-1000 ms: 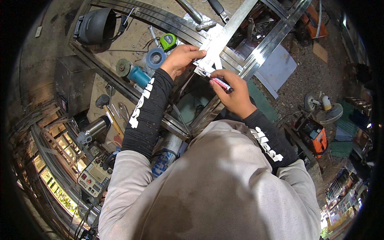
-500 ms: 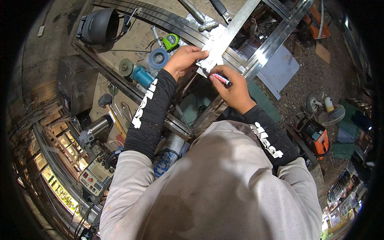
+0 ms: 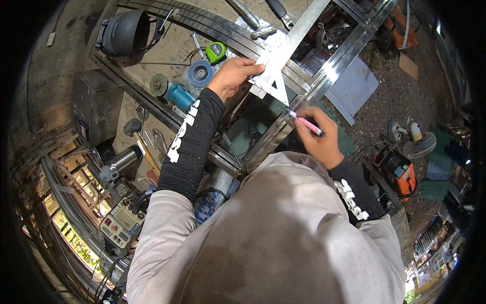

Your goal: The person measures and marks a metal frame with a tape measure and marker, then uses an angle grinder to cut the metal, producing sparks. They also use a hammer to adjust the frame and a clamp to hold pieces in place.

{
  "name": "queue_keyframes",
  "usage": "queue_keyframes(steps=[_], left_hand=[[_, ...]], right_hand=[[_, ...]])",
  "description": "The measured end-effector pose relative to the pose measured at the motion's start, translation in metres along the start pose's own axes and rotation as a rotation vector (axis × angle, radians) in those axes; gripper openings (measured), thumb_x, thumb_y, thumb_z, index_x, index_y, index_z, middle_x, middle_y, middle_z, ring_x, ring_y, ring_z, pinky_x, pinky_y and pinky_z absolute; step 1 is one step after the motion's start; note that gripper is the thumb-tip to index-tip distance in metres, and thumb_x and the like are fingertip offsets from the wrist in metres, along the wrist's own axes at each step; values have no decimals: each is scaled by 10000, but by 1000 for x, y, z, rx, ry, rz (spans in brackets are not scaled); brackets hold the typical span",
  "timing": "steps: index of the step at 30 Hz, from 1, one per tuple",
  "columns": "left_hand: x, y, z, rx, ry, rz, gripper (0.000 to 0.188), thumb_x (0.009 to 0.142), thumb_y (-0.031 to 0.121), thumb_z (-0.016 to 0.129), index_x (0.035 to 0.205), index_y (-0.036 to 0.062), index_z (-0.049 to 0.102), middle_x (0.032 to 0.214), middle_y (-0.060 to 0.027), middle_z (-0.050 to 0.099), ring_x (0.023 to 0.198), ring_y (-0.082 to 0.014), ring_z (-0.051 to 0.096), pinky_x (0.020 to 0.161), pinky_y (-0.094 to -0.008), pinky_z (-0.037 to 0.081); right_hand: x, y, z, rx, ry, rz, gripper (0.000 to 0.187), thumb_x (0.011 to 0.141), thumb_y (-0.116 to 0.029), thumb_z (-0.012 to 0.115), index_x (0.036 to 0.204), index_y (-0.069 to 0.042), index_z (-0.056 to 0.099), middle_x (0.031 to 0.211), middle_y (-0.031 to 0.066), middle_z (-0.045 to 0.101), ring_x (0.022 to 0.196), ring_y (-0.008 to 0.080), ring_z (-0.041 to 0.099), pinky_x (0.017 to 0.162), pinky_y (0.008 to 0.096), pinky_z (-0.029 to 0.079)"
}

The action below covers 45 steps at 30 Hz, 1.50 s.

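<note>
My left hand (image 3: 235, 76) pinches the edge of a flat, silver metal square (image 3: 274, 60), thumb on top. The square lies across the metal tubes, and its end with a triangular cut-out points toward me. In my right hand (image 3: 322, 139) is a marker pen (image 3: 310, 126), red and white with a dark end. Its tip is close to the square's pointed corner, beside a shiny metal tube (image 3: 329, 71); whether it touches the metal I cannot tell. Left of my left hand sit a green tape measure (image 3: 216, 52) and a blue-bodied angle grinder (image 3: 178, 96).
A blue disc (image 3: 200, 74) and a wrench (image 3: 196, 41) lie by the grinder. At the far left is a dark welding helmet (image 3: 124, 34). A clamp (image 3: 253, 20) rests beyond the square. On the ground at right stand a small fan (image 3: 420, 145) and an orange machine (image 3: 406, 180).
My right hand has moved right and toward me with the marker, away from the square's near end. That uncovers the triangular cut-out. My left hand stays on the square.
</note>
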State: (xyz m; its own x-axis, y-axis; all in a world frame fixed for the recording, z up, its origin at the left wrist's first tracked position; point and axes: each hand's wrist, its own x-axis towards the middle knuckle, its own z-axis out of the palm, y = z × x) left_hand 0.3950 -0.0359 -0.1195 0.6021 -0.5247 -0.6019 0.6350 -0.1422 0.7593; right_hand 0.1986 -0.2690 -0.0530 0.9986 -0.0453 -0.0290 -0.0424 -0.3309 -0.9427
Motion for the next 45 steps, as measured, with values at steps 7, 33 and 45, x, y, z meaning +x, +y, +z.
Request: queue_keyframes(steps=[7,33,45], left_hand=[[0,-2,-6,-10,60,-18,254,966,198,750,1097,-20,751,966,-40,758,823,-127,683,726,-277,526],[-159,-11,154,-89,411,676,380,905,19,790,1258,-65,678,1112,-126,729,1035,-171,703,858,-300,584],[-113,13,215,-480,1036,628,214,1000,93,709,1190,-3,686,948,-17,687,823,-80,625,733,-233,521]], right_hand=[[-18,-15,-14,230,121,142,138,967,-64,700,1080,7,664,987,34,678,872,90,610,763,254,504],[70,-60,-18,1088,-290,-134,496,1143,-350,369,1188,74,623,1068,131,602,984,189,587,942,348,468],[139,-101,-33,623,-583,-310,351,1072,-251,610,1282,29,629,1129,92,641,1011,158,633,893,295,518]])
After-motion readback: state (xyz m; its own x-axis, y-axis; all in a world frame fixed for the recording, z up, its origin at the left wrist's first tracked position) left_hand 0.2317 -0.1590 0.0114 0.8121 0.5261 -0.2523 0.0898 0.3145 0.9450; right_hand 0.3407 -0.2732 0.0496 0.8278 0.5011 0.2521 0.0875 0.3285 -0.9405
